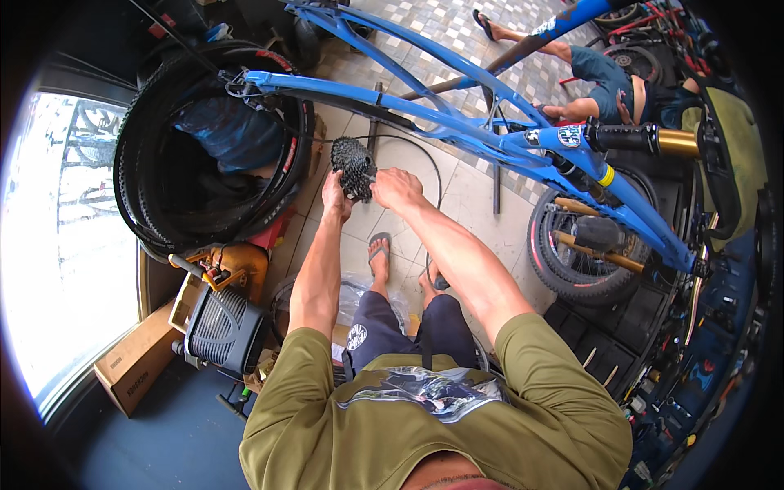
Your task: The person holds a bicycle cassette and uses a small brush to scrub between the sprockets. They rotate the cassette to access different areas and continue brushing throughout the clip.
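Observation:
A dark bicycle cassette (352,160) with stacked toothed sprockets is held up over the tiled floor. My left hand (336,196) grips it along its left and lower side. At its right side my right hand (397,189) is closed, fingertips against or very near the sprockets; what is pinched there, if anything, is too small to make out. Just beyond both hands, a blue bicycle frame (478,135) hangs across the view. A thin black hose or cable (439,175) loops past my right hand.
Stacked black tires (131,163) stand at the left, with a blue plastic bag inside. Below them are an orange-and-grey machine (224,327) and a cardboard box (135,359). A wheel with fork legs (584,245) lies at the right near a tool bench (694,392). Another person (608,86) sits at the far right.

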A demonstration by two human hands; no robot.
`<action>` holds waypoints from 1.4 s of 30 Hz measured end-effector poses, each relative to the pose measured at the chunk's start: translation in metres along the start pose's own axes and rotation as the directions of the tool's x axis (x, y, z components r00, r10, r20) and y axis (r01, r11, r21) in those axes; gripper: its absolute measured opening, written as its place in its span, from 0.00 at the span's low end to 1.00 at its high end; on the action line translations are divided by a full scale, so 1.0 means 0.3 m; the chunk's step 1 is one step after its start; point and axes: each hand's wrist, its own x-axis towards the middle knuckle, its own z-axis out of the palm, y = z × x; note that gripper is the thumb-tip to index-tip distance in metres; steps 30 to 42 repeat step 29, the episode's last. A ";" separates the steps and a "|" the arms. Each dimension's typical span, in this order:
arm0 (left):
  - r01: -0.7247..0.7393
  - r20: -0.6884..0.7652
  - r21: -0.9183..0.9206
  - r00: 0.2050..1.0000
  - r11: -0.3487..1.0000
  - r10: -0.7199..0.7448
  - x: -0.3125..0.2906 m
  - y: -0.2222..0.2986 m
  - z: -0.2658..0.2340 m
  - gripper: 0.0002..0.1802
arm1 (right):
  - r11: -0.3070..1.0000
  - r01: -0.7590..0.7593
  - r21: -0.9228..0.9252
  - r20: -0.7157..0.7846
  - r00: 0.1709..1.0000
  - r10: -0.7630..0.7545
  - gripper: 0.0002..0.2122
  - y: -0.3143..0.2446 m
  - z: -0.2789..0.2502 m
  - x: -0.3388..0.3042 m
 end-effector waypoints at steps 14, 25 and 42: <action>0.039 -0.049 -0.166 0.998 0.985 -0.047 -0.117 -0.001 0.054 0.29 | 0.963 -0.167 0.210 0.032 0.986 0.165 0.19 0.042 0.062 -0.056; -0.002 -0.304 -0.130 0.952 0.991 -0.038 -0.122 -0.068 0.059 0.26 | 0.899 -0.294 0.326 0.140 0.955 0.261 0.17 0.165 0.130 -0.113; 0.024 -0.321 -0.113 0.945 0.993 -0.059 -0.167 -0.075 0.082 0.33 | 0.933 -0.133 0.334 0.169 0.982 0.080 0.23 0.235 0.154 -0.125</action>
